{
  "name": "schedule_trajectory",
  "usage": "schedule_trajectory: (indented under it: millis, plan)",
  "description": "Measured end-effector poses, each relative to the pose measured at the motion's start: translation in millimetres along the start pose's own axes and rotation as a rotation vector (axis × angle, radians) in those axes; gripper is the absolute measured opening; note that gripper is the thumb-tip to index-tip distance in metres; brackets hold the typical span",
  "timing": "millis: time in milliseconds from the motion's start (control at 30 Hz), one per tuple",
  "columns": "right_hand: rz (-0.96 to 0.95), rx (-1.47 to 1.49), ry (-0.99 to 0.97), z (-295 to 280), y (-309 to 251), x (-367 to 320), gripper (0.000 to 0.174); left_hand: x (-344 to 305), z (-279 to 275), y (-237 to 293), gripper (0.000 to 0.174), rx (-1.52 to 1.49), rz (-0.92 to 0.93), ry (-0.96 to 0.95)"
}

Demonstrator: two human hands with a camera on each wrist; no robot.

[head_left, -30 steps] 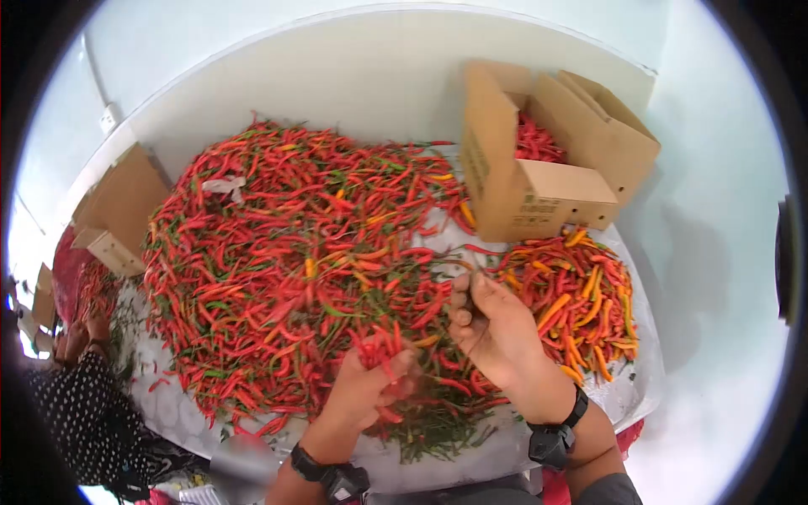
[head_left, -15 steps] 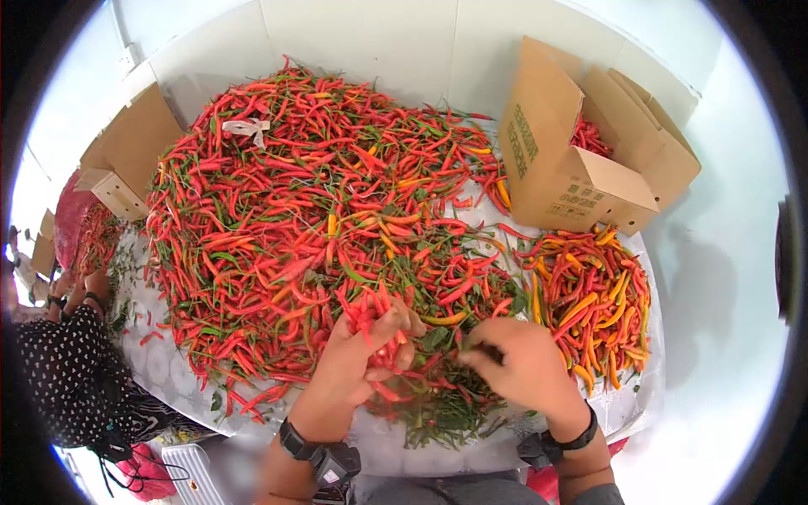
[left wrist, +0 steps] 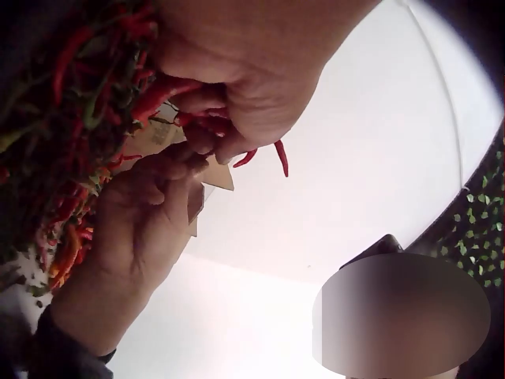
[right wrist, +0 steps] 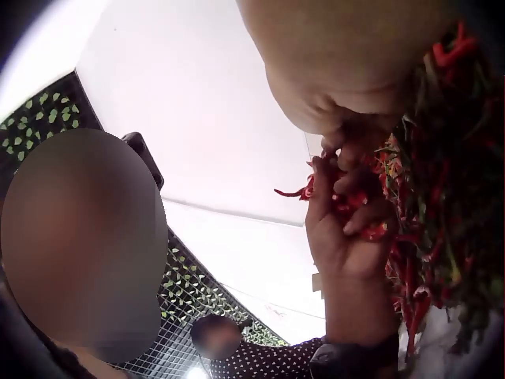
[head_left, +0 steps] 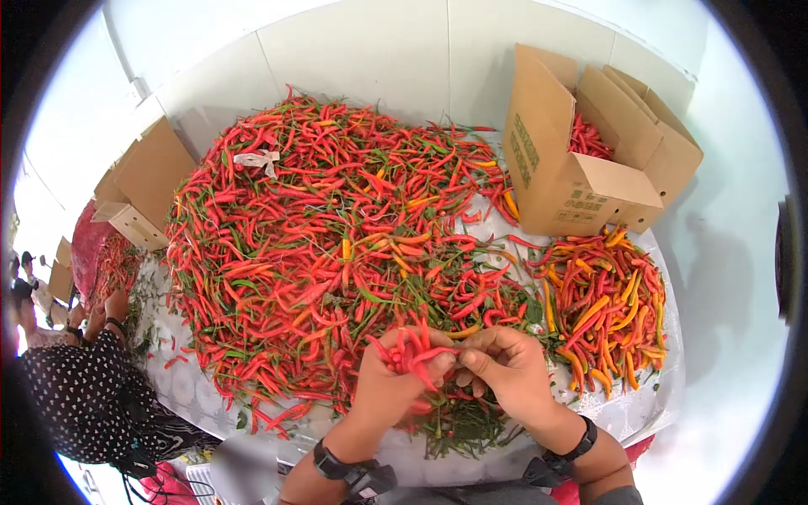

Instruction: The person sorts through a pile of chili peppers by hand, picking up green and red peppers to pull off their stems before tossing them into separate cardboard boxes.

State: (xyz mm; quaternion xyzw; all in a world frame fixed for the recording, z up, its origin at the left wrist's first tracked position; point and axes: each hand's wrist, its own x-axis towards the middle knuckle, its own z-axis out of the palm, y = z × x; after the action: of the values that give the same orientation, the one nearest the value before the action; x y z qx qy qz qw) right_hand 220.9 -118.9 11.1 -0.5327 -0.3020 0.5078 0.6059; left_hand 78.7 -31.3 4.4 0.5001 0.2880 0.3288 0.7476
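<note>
My left hand (head_left: 387,389) grips a bunch of red chili peppers (head_left: 412,347), their tips fanning out above the fingers. Against its thumb tip, my right hand (head_left: 512,370) pinches at the end of a chili pepper, mostly hidden by the fingertips. Both wrist views show the fingertips of the two hands meeting, with red peppers (right wrist: 351,201) between the left fingers. Below the hands lies a clump of green stems and leaves (head_left: 463,429). A big heap of red chili peppers (head_left: 278,252), with some green and orange ones, spreads in front.
To the right sits a smaller pile of orange and red peppers (head_left: 602,307). Behind it stands an open cardboard box (head_left: 543,160) holding red peppers. Another cardboard box (head_left: 156,177) is at the left, near a person in a dotted top (head_left: 84,387). Pale sheeting (head_left: 202,387) covers the table.
My right hand has come from beside the orange pile, down and in to meet the left hand. The left hand keeps its bunch of peppers, now turned toward the right hand.
</note>
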Motion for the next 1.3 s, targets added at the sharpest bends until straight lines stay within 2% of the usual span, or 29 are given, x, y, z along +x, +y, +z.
schedule_trajectory:
  millis: [67, 133, 167, 233, 267, 367, 433, 467, 567, 667, 700, 733, 800, 833, 933, 967, 1067, 1100, 1167, 1200, 1233, 1300]
  plan:
    - [0.026, -0.044, -0.041, -1.1, -1.6, 0.4, 0.012, -0.7, -0.1, -2.7, 0.018, 0.041, 0.033, 0.025]
    - [-0.026, -0.254, -0.015, -2.8, 2.5, 1.6, 0.012, -0.9, 1.2, -5.2, 0.017, 0.069, 0.076, 0.054]
    - [-0.053, -0.359, 0.001, -3.5, 4.5, 1.2, 0.013, -0.4, 1.5, -6.5, 0.016, 0.31, 0.262, 0.079]
    - [-0.406, -0.657, 0.068, -2.3, 5.7, -0.3, 0.009, 1.6, 2.7, -7.8, 0.016, 0.79, 0.643, 0.122]
    - [-0.585, -0.805, 0.103, -1.2, 5.9, -0.2, 0.008, 1.1, 4.6, -7.7, 0.015, 0.781, 0.668, 0.146]
    - [-0.942, -1.0, 0.211, 2.4, 8.3, 0.3, 0.011, -2.6, 8.5, -10.1, 0.014, 0.74, 0.697, 0.223]
    - [-0.966, -0.952, 0.227, 5.8, 11.4, 1.1, 0.011, -1.5, 7.2, -13.4, 0.012, 0.699, 0.659, 0.272]
    - [-0.98, -0.928, 0.235, 7.0, 11.6, 1.4, 0.011, -2.2, 8.3, -12.1, 0.012, 0.561, 0.554, 0.258]
    - [-0.53, -0.524, 0.162, 4.8, 6.6, -1.3, 0.013, -2.9, 8.9, -7.6, 0.012, 0.178, 0.266, 0.199]
    - [-0.292, -0.266, 0.248, -4.9, 14.5, 10.2, 0.014, -3.8, 4.6, -1.0, 0.011, -0.13, 0.075, 0.158]
    - [-0.357, -0.341, 0.3, -6.7, 8.3, 11.0, 0.016, -4.6, 6.5, 7.3, 0.011, -0.22, 0.046, 0.175]
    - [-0.405, -0.409, 0.269, -10.3, 8.4, 12.0, 0.016, -4.7, 6.1, 13.3, 0.01, -0.311, 0.016, 0.191]
    - [-0.499, -0.551, 0.202, -17.0, 10.7, 14.6, 0.016, -0.2, -11.5, 7.6, 0.014, -0.456, -0.053, 0.014]
    - [-0.334, -0.493, 0.159, -13.9, 7.7, 8.5, 0.009, 1.3, -14.8, 6.9, 0.016, -0.56, -0.106, -0.039]
    - [-0.651, -0.764, -0.02, -14.3, -2.0, 6.7, 0.008, 4.7, -23.1, 3.5, 0.02, -0.801, -0.203, -0.185]
    - [-0.647, -0.813, -0.009, -14.1, -2.2, 3.7, 0.014, 6.1, -23.3, 3.7, 0.021, -0.87, -0.226, -0.237]
    - [-0.683, -0.864, 0.024, -20.1, -1.2, 7.2, 0.015, 5.5, -19.0, 8.3, 0.022, -0.839, -0.247, -0.228]
    - [-0.526, -0.792, 0.011, -17.4, -12.5, 3.1, 0.025, 4.8, -16.6, 9.1, 0.022, -0.806, -0.238, -0.238]
    - [-0.508, -0.593, -0.043, -12.2, -17.9, 5.6, 0.03, 3.6, -10.3, 10.1, 0.022, -0.741, -0.219, -0.26]
    - [-0.499, -0.491, -0.069, -8.5, -19.9, 6.5, 0.032, 2.5, -6.3, 10.2, 0.02, -0.668, -0.21, -0.209]
    - [-0.435, -0.293, -0.177, -4.4, -17.5, 9.3, 0.035, 1.2, -1.5, 10.3, 0.019, -0.595, -0.2, -0.161]
    - [-0.371, -0.503, -0.183, -9.1, -19.2, 11.3, 0.033, -0.9, 6.0, 13.2, 0.017, -0.481, -0.206, -0.053]
